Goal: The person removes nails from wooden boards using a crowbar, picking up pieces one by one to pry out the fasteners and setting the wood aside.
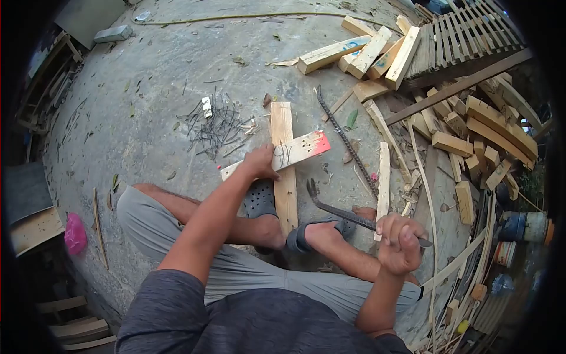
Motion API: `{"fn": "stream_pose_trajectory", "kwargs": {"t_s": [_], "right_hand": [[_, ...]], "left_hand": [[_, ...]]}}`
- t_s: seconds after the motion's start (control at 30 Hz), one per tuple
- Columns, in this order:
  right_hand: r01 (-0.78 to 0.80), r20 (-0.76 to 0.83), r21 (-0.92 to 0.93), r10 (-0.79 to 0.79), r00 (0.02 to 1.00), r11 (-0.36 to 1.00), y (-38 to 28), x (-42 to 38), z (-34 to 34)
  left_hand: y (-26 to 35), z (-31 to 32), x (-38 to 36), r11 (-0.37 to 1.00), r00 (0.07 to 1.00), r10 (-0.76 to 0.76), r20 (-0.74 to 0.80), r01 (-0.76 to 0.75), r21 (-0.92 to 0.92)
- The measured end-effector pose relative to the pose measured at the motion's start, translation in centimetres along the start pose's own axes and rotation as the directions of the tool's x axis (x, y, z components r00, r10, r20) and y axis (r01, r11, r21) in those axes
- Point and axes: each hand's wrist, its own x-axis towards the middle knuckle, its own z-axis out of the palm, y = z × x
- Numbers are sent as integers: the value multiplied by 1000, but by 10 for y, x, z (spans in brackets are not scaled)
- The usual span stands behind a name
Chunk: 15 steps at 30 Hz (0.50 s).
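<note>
My left hand [261, 162] is closed on a short pale board [303, 148] with a red-painted end. Bent nails stick out of this board near my fingers, and small dark holes show toward the red end. It lies crosswise over a longer wooden block [286, 192], which stands out between my feet. Wrapped round the shaft of a pry bar [342, 213] is my right hand [402, 243]. The bar is dark and ribbed like rebar, and its hooked tip hangs just right of the block, apart from the board.
A heap of nails [215, 127] lies on the concrete ahead. A ribbed steel rod [345, 133] and a narrow wood strip [384, 183] are to the right. Beyond them are stacked wood blocks [454, 144] and a slatted pallet [466, 35]. A pink bag [75, 234] sits left.
</note>
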Motion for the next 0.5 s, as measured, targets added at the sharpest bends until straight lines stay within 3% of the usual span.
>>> {"fn": "stream_pose_trajectory", "kwargs": {"t_s": [0.1,0.23,0.33,0.43,0.5], "right_hand": [[-61,-66,-3,61,996,998,-10,0,7],[-21,-80,59,25,996,998,-23,5,24],[131,-134,60,-123,983,990,-22,19,51],[399,59,76,-403,913,914,-4,36,63],[361,97,-108,-352,931,926,11,45,68]], "left_hand": [[-1,15,-4,992,995,97,24,-99,76],[5,31,-32,860,942,329,-61,-273,432],[6,34,-36,906,952,294,-83,-250,342],[3,34,-30,922,941,308,-144,-258,290],[4,39,-32,930,947,280,-155,-227,290]]}}
